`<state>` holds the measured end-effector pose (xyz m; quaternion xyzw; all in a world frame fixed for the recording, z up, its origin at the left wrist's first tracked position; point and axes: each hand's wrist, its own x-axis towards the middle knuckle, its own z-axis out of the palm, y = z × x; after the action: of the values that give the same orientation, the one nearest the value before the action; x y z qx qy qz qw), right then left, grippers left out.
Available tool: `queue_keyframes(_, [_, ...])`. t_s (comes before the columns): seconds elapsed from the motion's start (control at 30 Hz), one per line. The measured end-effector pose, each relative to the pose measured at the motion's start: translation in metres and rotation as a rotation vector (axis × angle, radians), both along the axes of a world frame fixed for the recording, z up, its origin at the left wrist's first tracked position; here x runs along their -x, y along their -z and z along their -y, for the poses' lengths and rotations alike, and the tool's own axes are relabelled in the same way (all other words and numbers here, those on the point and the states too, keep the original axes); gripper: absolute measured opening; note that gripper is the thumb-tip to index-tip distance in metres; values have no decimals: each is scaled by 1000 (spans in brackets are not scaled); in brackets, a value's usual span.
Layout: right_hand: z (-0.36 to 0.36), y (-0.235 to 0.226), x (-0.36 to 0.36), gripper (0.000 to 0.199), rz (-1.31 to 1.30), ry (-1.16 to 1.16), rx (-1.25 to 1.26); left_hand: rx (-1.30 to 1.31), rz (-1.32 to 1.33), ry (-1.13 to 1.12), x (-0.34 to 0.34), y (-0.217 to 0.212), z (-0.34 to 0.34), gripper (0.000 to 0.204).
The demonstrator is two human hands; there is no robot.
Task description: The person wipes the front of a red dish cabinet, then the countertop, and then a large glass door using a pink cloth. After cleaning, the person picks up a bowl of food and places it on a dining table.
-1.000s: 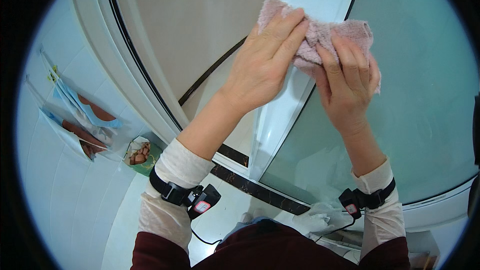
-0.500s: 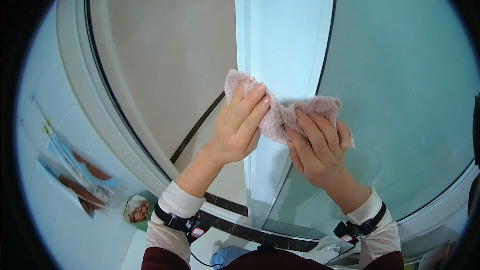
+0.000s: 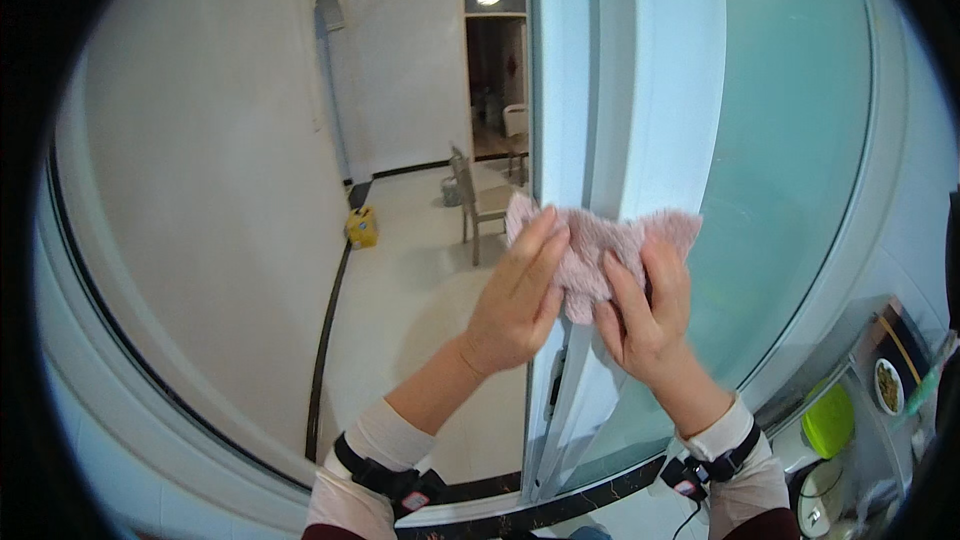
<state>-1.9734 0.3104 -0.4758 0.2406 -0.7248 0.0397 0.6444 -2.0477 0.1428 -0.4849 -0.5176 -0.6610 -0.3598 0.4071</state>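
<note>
A pink fluffy cloth (image 3: 590,240) is pressed against the upright white frame (image 3: 665,90) of a sliding door with greenish frosted glass (image 3: 790,120). My left hand (image 3: 520,290) holds the cloth's left end at the frame's edge, fingers laid over it and pressed together. Gripping the right part is my right hand (image 3: 655,310), its fingers bent into the fabric. Between the hands the cloth is bunched and hangs down slightly. A dark latch slot (image 3: 558,380) shows in the frame's edge below the cloth.
Through the opening on the left are a chair (image 3: 485,202), a yellow box (image 3: 362,227) by the wall and a tiled floor (image 3: 400,340). A dark threshold (image 3: 480,488) crosses below. At lower right stands a cluttered shelf with a green lid (image 3: 828,420).
The view has turned, so the room beyond the opening and the shelf at right now show. Both hands still hold the cloth on the frame, now lower in the picture and closer together.
</note>
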Motion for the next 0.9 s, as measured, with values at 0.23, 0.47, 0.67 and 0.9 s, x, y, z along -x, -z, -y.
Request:
queue_keyframes(0.23, [-33,49,-9,34,72,127,-52,-18,-12,158,8,43,-38,46])
queue_keyframes(0.47, [-39,-4,-11,36,58,168,-137,-166,-250,111,30,5,-47,52])
queue_keyframes(0.67, [-23,-37,3,46,49,257,37,-291,-210,279,49,-62,-61,63])
queue_keyframes(0.9, [-12,18,2,39,32,299,-120,-250,-103,418,44,-16,-53,64])
